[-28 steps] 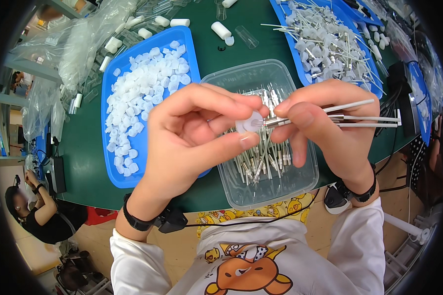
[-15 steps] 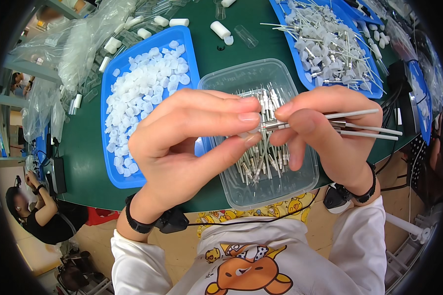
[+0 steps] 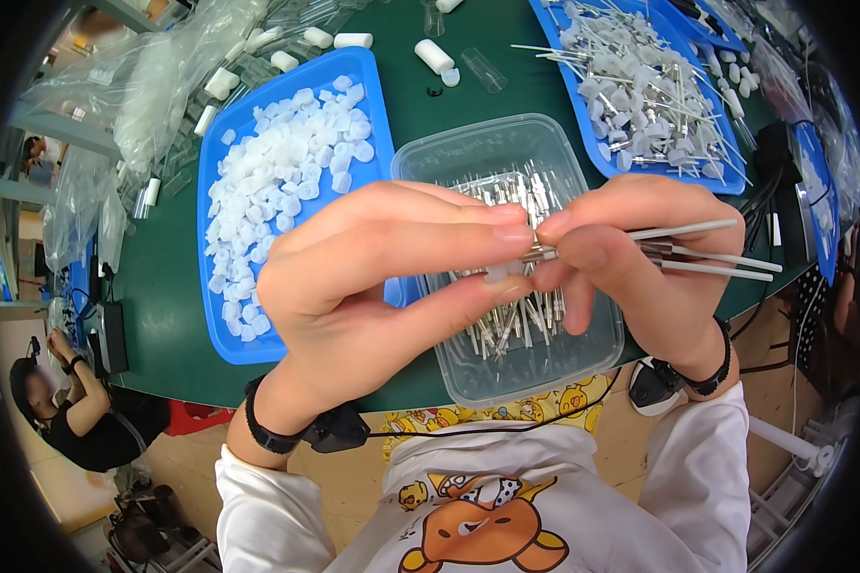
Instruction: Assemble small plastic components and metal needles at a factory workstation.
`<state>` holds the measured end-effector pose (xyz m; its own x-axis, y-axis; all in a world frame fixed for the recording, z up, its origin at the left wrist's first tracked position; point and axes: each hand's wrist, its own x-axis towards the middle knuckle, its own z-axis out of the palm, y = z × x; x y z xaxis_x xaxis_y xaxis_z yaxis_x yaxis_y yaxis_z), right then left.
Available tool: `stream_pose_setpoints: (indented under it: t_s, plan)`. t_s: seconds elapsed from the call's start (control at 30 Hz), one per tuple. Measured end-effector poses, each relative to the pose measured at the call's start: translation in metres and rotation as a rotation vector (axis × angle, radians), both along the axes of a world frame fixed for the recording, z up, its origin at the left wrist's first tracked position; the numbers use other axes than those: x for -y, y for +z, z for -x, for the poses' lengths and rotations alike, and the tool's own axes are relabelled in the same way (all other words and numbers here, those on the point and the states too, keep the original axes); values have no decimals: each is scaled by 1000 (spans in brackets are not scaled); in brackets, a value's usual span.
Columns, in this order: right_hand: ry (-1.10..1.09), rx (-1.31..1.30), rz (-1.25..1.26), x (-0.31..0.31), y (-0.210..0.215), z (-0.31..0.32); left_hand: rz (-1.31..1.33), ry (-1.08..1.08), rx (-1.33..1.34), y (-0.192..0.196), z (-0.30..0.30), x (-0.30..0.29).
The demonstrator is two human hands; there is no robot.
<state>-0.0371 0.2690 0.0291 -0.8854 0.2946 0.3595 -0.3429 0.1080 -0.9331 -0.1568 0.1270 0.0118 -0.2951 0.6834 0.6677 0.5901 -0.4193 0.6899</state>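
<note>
My left hand (image 3: pixel 354 272) pinches a small translucent white plastic cap (image 3: pixel 498 272) between thumb and fingers. Fingertip to fingertip with it, my right hand (image 3: pixel 640 234) grips several thin metal-and-white rods (image 3: pixel 721 260), whose pale stems stick out to the right. One rod's metal end meets the cap between my hands; the fingers hide how far it sits inside. Both hands are over a clear plastic box (image 3: pixel 468 384), in which many similar metal-tipped rods (image 3: pixel 535 191) lie loose.
To the left, a blue tray (image 3: pixel 380 124) holds loose translucent caps (image 3: pixel 277 177). Another blue tray (image 3: pixel 583 129), far right, contains rods with caps on. White cylinders (image 3: pixel 434 55), clear tubes (image 3: pixel 483 71) and plastic bags (image 3: pixel 162 86) lie around the green table (image 3: pixel 153 315). A person (image 3: pixel 91 411) sits at far left.
My left hand has shifted slightly right, and its fingertips are now closer to the right hand's. Less of the rod's metal end shows between them. The right hand has barely moved.
</note>
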Motion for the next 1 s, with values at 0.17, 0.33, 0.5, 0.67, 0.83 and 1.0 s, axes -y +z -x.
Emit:
stream_pose_setpoints:
  t_s: [0.17, 0.33, 0.5, 0.67, 0.83, 1.0]
  plan:
    - [-9, 19, -1, 1, 1, -1, 37, -32, 91, 1, -2, 1]
    - [-17, 2, 38, 5, -1, 1, 57, -71, 224, -1, -4, 2]
    - [-15, -9, 53, 6, -6, 3, 37, -82, 303, -5, -7, 1]
    - [-38, 58, 94, 8, -5, 7, 41, -69, 355, -4, -9, 1]
    - [-84, 223, 280, 4, -7, 17, 117, -8, 275, -4, -8, -1]
    - [-9, 286, 520, -6, -4, 17, 181, 53, 334, -1, -14, -1]
